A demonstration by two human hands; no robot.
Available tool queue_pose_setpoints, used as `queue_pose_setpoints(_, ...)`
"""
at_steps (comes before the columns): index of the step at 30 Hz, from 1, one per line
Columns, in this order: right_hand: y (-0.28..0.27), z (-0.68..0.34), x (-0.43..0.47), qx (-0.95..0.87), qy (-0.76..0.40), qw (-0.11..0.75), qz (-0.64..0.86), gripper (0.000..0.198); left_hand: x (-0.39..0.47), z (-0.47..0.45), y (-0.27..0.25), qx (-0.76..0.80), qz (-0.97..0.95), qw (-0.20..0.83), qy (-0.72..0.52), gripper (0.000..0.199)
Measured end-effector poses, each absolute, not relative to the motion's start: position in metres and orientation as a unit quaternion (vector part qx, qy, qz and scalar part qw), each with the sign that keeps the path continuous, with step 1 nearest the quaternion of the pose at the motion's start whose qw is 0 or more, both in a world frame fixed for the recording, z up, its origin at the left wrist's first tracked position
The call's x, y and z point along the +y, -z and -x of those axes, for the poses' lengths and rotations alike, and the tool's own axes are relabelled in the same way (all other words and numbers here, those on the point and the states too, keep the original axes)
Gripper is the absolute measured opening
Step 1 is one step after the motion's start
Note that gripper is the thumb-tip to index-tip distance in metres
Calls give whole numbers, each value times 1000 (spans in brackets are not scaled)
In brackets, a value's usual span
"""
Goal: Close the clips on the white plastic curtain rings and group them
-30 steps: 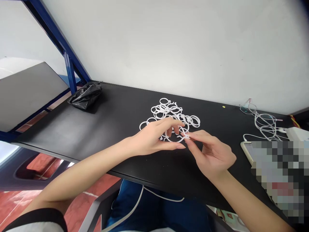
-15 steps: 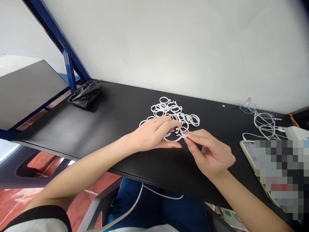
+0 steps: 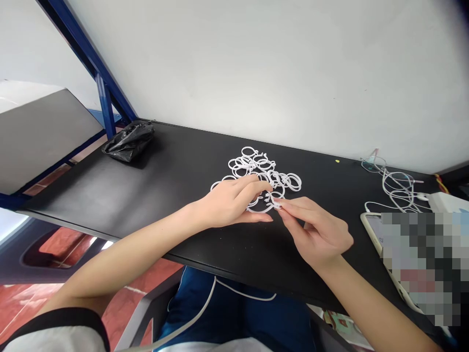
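Over the black tabletop, my left hand (image 3: 238,199) curls around a white plastic ring (image 3: 261,210) with small clip-like ends. Its fingers bend over the top and its thumb lies along the near side; the palm side is hidden. My right hand (image 3: 317,230) pinches the same ring's end between thumb and index finger, just right of the left fingertips. Right behind both hands lies a loose pile of similar white rings (image 3: 249,161), several of them overlapping. My left hand covers part of this pile.
A crumpled black plastic bag (image 3: 130,141) lies at the table's far left corner. On the right are glasses (image 3: 373,165), a tangled white cable (image 3: 394,193), a phone (image 3: 373,227) partly blurred out, and a white box (image 3: 441,201). A wall (image 3: 256,73) stands behind the table.
The view has shifted very slightly. Both hands keep nearly the same pose on the ring, and the pile looks the same.
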State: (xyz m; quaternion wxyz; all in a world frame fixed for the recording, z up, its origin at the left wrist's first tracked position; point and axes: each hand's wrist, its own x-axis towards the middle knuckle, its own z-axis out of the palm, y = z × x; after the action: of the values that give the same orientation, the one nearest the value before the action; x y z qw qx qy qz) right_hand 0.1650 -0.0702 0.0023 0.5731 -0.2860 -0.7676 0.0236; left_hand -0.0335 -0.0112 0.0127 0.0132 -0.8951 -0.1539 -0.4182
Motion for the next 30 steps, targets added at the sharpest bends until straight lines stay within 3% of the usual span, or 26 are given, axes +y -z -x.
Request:
queue_pose_setpoints(20, -5, -165, -72, -775, -43, 567, 274, 53, -10, 32, -11, -131, 882, 21, 453, 37)
queue_pose_setpoints(26, -4, -163, -70, -759, -51, 578, 295, 46, -12, 37, -11, -190, 910, -123, 347, 47)
queue_pose_setpoints(30, -2, -163, -69, -754, -73, 570, 319, 37, -11, 38, -11, -198, 917, -146, 313, 51)
